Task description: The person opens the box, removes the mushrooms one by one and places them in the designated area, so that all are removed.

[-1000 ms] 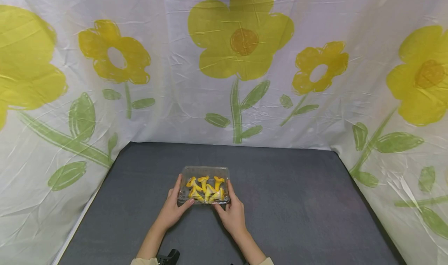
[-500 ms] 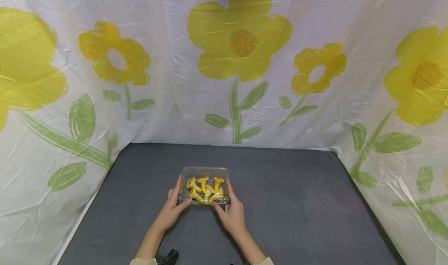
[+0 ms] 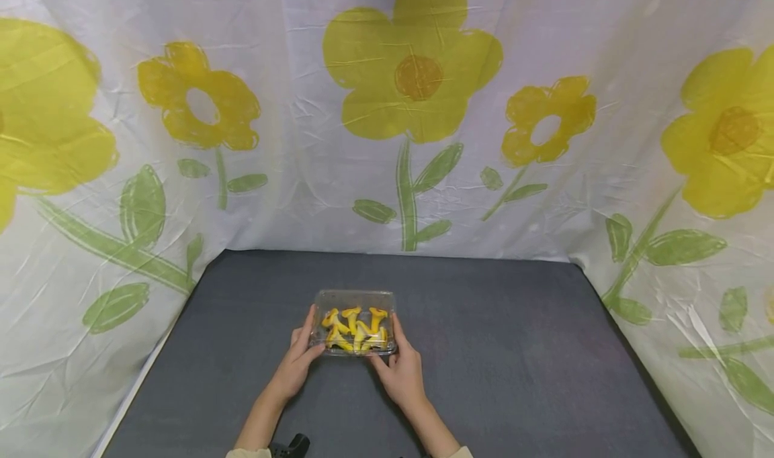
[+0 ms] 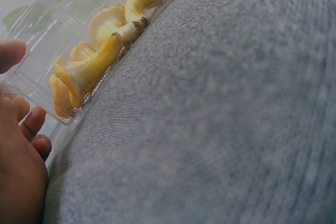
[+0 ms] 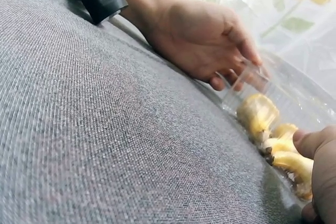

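Note:
A clear plastic box (image 3: 357, 297) with several yellow mushrooms (image 3: 361, 330) inside sits near the middle of the table, its lid down. My left hand (image 3: 294, 360) holds the box's left side, thumb at the front corner and fingers along the side wall. On the opposite side, my right hand (image 3: 402, 367) grips the box with its thumb at the lower front edge. The left wrist view shows trumpet-shaped mushrooms (image 4: 86, 69) through the wall, near the cloth. In the right wrist view, the left hand's fingers (image 5: 244, 43) reach round the far end.
Dark grey cloth covers the table (image 3: 514, 350). A white curtain (image 3: 302, 196) printed with yellow flowers encloses the back and both sides. A black wrist device (image 3: 291, 446) is on the left forearm, at the bottom of the head view.
My left thumb has slid slightly left along the box's front edge. The box and right hand stay almost in place, while the head view has shifted a little.

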Demonstrator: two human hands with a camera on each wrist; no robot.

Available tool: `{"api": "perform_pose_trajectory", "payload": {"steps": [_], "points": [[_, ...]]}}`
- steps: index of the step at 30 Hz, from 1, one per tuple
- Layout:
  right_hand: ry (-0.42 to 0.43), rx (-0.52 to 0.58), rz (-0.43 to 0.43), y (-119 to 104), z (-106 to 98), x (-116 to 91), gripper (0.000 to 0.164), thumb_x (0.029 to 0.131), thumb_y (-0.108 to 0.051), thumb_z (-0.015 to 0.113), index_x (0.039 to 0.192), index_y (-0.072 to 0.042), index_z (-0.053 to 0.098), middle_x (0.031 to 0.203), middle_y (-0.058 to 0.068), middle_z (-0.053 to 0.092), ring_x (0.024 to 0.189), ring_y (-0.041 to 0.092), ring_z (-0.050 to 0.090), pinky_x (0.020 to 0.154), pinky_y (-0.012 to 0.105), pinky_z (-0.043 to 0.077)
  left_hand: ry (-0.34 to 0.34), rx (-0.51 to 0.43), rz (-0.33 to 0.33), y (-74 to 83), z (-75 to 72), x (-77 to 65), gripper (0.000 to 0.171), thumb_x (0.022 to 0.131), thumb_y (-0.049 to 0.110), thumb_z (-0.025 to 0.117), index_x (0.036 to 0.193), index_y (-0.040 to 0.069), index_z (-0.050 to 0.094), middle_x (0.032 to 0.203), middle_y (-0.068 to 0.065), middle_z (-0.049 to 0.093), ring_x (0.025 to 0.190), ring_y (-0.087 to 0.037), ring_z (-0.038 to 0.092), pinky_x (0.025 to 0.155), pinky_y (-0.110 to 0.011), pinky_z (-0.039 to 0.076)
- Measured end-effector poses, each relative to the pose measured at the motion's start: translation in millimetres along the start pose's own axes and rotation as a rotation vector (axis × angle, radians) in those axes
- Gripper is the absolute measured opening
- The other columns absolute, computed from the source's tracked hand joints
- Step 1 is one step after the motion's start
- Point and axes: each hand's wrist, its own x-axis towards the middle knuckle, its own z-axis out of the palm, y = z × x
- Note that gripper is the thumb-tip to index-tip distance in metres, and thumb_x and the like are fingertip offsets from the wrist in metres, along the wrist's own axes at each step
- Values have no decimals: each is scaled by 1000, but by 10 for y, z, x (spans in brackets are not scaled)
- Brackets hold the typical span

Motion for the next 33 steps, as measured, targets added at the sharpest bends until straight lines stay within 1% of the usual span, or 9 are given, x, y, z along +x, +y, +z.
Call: {"api": "perform_pose_trajectory", "payload": {"steps": [5,11,15,18,25,27,29,31,33], "points": [[1,7,2,6,2,-6,93,90,-6,86,166,-5,33,150,21,59,39,-8,28,41,15,32,7,14,18,-12,10,-1,70,114,16,43,172,11,5,158,-28,25,130,-35,31,104,-58,35],[13,7,-18,17,-3,-8,92,89,-6,86,165,-1,34,154,25,54,39,-10,28,40,15,32,17,-10,62,-7,26,-13,67,113,10,38,172,7,6,171,-26,15,140,-35,24,108,-69,27],[9,-4,1,9,-7,0,92,90,-8,86,166,-3,34,155,21,55,40,-9,27,41,15,31,35,-34,76,1,31,-10,68,112,8,41,171,5,7,174,-26,11,144,-38,19,110,-73,22],[9,-6,-5,16,-6,11,92,90,-9,86,165,-2,34,155,21,54,40,-9,27,41,15,32,47,-35,72,5,28,3,70,112,8,43,171,5,7,175,-26,10,146,-39,16,110,-73,22],[42,-5,-85,42,3,18,89,89,-9,87,162,4,37,150,27,57,42,-11,26,40,17,32,55,-64,34,28,16,37,75,109,5,44,170,2,0,177,-19,5,147,-37,14,112,-74,18],[42,0,-87,41,2,16,89,89,-8,86,162,3,38,150,26,57,42,-12,25,40,16,31,67,-53,26,29,13,35,77,107,5,47,170,2,2,176,-21,7,145,-37,17,112,-72,21],[33,2,-76,33,-3,13,88,89,-8,86,163,0,38,149,25,59,41,-13,25,40,15,31,79,-26,20,30,7,28,81,105,6,53,171,3,6,175,-24,12,143,-37,22,108,-67,30],[20,14,-60,17,-14,9,88,89,-5,84,164,-2,38,146,22,62,40,-13,25,40,14,31,89,13,8,31,-1,18,87,102,11,63,171,4,9,174,-25,17,140,-38,27,102,-62,36],[5,34,-39,2,-26,4,87,89,1,78,165,-5,37,138,22,66,40,-13,24,40,14,30,93,68,-17,29,-8,9,97,98,18,73,171,7,10,173,-24,19,143,-41,30,102,-61,40]]}}
